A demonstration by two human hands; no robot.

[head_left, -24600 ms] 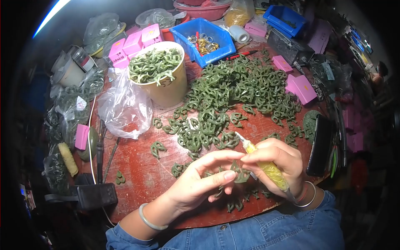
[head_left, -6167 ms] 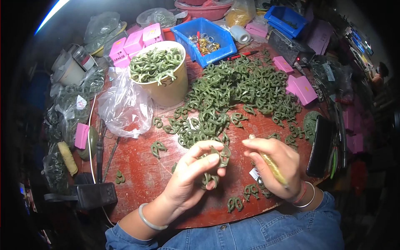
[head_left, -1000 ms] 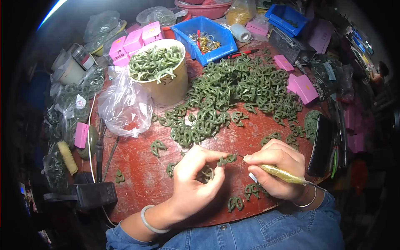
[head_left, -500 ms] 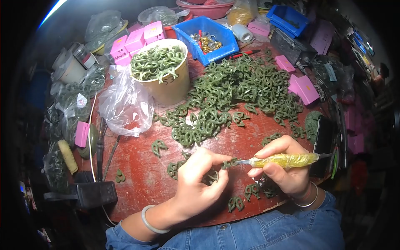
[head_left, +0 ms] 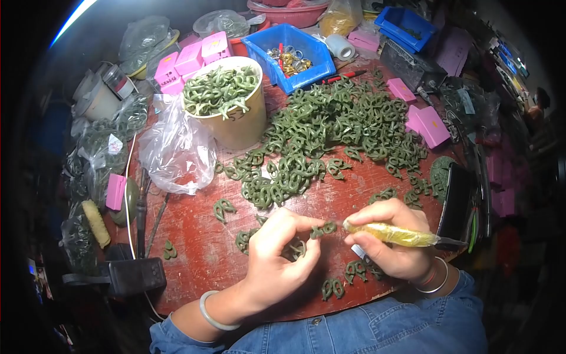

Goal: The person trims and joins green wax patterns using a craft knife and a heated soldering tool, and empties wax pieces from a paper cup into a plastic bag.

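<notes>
My left hand (head_left: 282, 245) is closed, pinching a small dark green looped piece (head_left: 324, 229) between thumb and forefinger, with its loops sticking out to the right. A ring-like shape (head_left: 298, 250) shows by the curled fingers, partly hidden. My right hand (head_left: 394, 242) grips a thin tool with a yellow, plastic-wrapped handle (head_left: 407, 235). A dark point juts from the handle's right end; its left end stands a little apart from the green piece. Below the hands, more looped pieces (head_left: 333, 288) lie near the table's front edge, and others (head_left: 244, 240) are partly behind my left hand.
A large pile of green looped pieces (head_left: 348, 124) covers the back of the red table (head_left: 194, 248). A cream bucket (head_left: 239, 130) full of lighter ones stands beside a clear plastic bag (head_left: 180, 147). Behind are a blue bin (head_left: 315, 79) and pink blocks (head_left: 215, 47). A black box (head_left: 138, 276) sits at left.
The tool's metal blade was against the green piece; now the handle has tilted and that end is apart from it. The green piece has turned slightly in my left hand.
</notes>
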